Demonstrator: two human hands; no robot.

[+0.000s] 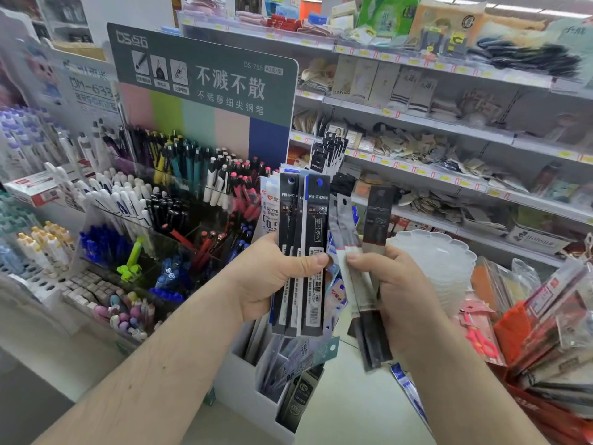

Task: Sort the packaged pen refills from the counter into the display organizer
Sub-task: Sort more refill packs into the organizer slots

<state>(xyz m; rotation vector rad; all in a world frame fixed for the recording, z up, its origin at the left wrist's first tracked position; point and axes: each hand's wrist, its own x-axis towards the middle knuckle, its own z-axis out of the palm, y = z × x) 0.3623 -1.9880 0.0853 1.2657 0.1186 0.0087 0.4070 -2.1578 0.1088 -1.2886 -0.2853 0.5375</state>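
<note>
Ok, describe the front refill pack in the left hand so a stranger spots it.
Below the green pen sign, the left hand grips a fan of packs. The front refill pack sits under the thumb: black, blue hang-hole top, "1388".

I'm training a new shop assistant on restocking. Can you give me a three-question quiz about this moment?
1. True or false: both hands hold refill packs.
2. Which hand holds the bigger bundle? A) left B) right
3. Fill in: the white organizer sits ____ the hands.

Key: 1 true: left hand and right hand each grip refill packs. 2 A. 3 below; the white organizer already holds packs.
</note>
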